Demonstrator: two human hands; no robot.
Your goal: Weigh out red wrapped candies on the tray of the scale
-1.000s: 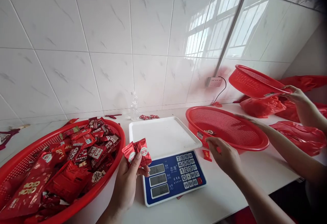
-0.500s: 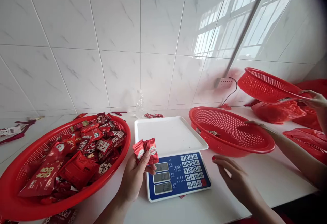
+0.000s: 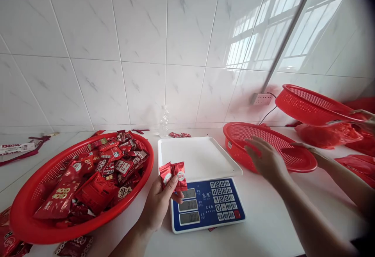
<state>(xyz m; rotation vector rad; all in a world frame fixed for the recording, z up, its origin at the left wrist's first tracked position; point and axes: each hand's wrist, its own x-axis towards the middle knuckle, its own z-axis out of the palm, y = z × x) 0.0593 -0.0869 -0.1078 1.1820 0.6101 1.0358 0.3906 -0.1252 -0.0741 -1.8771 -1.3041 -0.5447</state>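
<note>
My left hand pinches two small red candy packets just left of a blue-and-white electronic scale with a bare white pan. My right hand hovers with fingers spread over the near rim of a red mesh basket to the right of the scale, holding nothing. A large red basket on my left is full of red candy packets.
Another person's hand rests on the right basket's far rim; their other hand lifts a second red mesh basket. Red plastic bags lie at the far right. A clear bottle and a wall socket stand by the tiled wall.
My right hand rose from the counter beside the scale keypad and moved up over the right basket's rim. My left hand kept holding the packets.
</note>
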